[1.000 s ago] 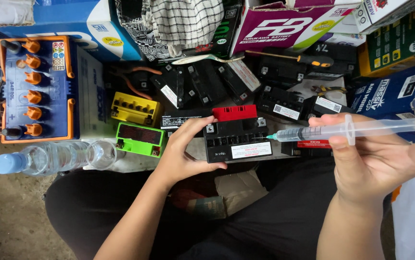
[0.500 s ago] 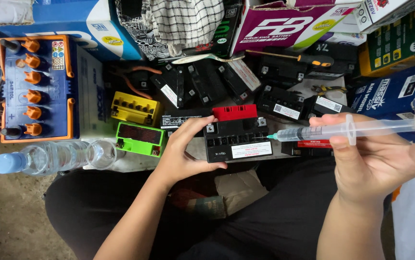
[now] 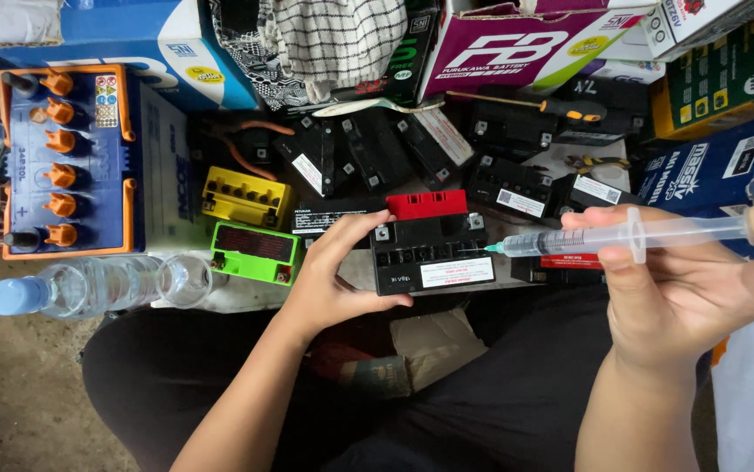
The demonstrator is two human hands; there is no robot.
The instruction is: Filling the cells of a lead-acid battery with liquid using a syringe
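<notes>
Black battery (image 3: pixel 432 252) in left hand (image 3: pixel 335 278), syringe (image 3: pixel 621 234) in right hand (image 3: pixel 687 297) — batteries, boxes crowding behind.

Bare forearms; seemingly black trousers (image 3: pixel 499 411)

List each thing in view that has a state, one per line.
Left hand: gripping the black battery.
Right hand: holding the syringe, tip at the battery's top edge.
Water bottle: capped, lying on its side.
Blue battery: orange caps on.
</notes>
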